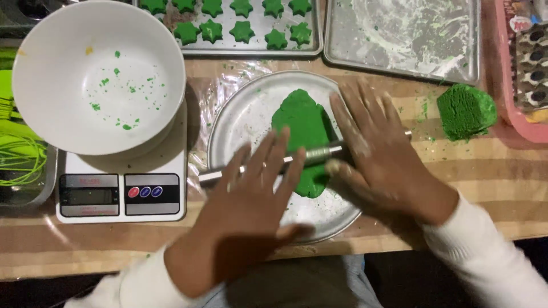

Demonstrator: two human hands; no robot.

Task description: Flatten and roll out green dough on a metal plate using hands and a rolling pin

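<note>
A flattened sheet of green dough (303, 128) lies on a round metal tray (240, 114). Across it lies a thin metal rolling pin (317, 152), running from lower left to upper right. My left hand (254, 185) rests flat on the pin's left part, fingers spread. My right hand (371, 151) presses flat on the pin's right part, fingers stretched out and dusted with flour. Both palms cover much of the pin.
A white bowl (97, 74) with green crumbs sits on a kitchen scale (123, 194) at left. A baking tray (251, 50) holds several green star shapes. A floured empty tray (405, 34) is at back right, a green dough lump (465, 111) beside it.
</note>
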